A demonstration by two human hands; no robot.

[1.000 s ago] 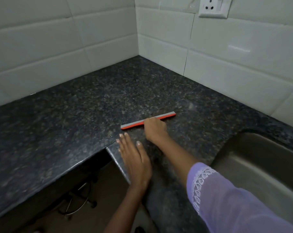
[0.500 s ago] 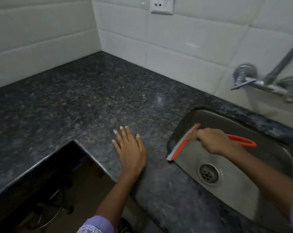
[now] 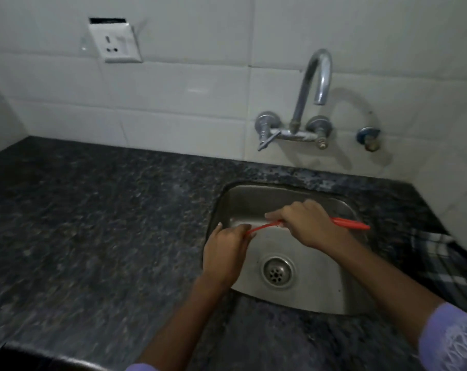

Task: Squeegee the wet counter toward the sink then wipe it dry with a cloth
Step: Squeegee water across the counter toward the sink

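An orange squeegee (image 3: 350, 224) is held over the steel sink (image 3: 320, 295). My right hand (image 3: 311, 226) is closed around its handle, whose loop sticks out to the right. My left hand (image 3: 225, 253) pinches the blade end at the sink's left rim. The dark granite counter (image 3: 93, 223) spreads to the left of the sink. A checked cloth (image 3: 441, 261) lies on the counter at the sink's right edge, partly blurred.
A curved metal tap (image 3: 311, 95) with two valves is fixed to the white tiled wall above the sink. A white socket plate (image 3: 114, 42) hangs loose on the wall at the left. A drain (image 3: 277, 271) sits in the basin floor.
My right hand carried the squeegee across the counter into the sink. My left hand lifted off the counter and took hold of the blade end. The view swung right.
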